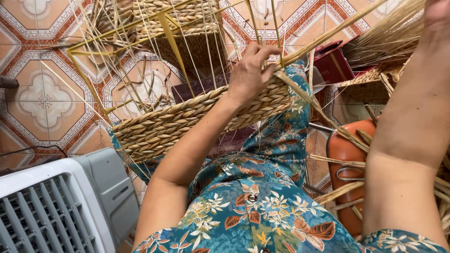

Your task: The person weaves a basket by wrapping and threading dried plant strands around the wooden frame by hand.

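Note:
A half-woven straw basket (187,122) on a yellow wire frame (174,42) lies tilted across my lap. My left hand (251,70) rests on the basket's woven rim, its fingers pinched on a long flat straw strand (328,35) that runs up to the upper right. My right arm is raised at the right edge. Only the heel of my right hand (438,11) shows at the top corner, beside a bundle of loose straw (389,37); its fingers are out of view.
A grey slatted cooler fan (56,206) stands at the lower left. An orange plastic seat (344,154) with scissors (349,174) on it sits to the right, and a red box (330,63) lies behind it. Loose straw is scattered over the patterned tile floor (42,98).

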